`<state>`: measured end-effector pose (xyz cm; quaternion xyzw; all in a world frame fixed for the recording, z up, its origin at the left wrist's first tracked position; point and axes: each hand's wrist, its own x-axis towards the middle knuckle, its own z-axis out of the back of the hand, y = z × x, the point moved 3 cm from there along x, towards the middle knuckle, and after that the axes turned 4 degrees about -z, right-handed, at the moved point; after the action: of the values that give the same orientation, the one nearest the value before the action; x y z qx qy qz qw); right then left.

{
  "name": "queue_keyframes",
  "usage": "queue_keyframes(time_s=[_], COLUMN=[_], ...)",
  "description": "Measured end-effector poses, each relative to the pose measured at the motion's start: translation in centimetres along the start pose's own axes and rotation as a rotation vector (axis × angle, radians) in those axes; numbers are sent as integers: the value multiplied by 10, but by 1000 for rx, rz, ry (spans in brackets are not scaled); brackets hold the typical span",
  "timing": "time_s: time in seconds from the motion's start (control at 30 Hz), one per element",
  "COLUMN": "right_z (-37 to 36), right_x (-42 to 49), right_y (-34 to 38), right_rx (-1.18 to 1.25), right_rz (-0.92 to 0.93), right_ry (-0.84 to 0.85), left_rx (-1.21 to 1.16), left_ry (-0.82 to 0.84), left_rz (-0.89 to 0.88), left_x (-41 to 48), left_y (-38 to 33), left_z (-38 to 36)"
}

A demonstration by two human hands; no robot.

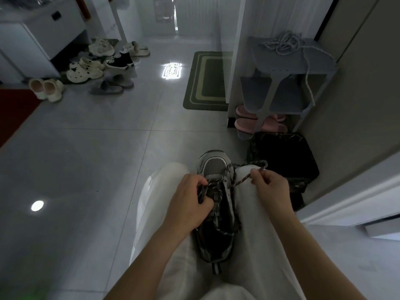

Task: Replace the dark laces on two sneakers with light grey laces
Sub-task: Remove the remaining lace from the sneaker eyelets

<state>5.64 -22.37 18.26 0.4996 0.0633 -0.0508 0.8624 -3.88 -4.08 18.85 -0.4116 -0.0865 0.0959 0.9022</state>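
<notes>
A grey and black sneaker (214, 167) lies between my knees on my lap, toe pointing away from me. A dark speckled lace (240, 180) is threaded loosely through its eyelets. My left hand (188, 202) grips the sneaker's left side and a strand of the lace near the tongue. My right hand (268, 185) pinches the lace's free end, drawn out to the right over my knee. Light grey laces (283, 43) lie in a tangle on top of a grey shoe rack (324, 59), one strand hanging down its side. I see no second sneaker of this pair.
A black bin lined with a bag (281, 154) stands right of my knee. Pink slippers (251, 123) sit under the rack. A green mat (207, 81) lies ahead. Several shoes and slippers (95, 68) are scattered at the far left by a white cabinet (28, 46).
</notes>
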Motion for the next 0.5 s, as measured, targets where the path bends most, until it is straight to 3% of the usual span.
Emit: queue_keyframes(time_s=[0.17,0.5], right_z=[-21,-30], right_x=[-18,-28], right_y=[9,8], right_rx=[-170,-138], right_rz=[114,173], right_ry=[165,55], left_rx=[-49,29], left_ry=[-5,-24], left_rz=[20,22], left_x=[-2,-1], left_y=[3,-7], left_z=[-2,3])
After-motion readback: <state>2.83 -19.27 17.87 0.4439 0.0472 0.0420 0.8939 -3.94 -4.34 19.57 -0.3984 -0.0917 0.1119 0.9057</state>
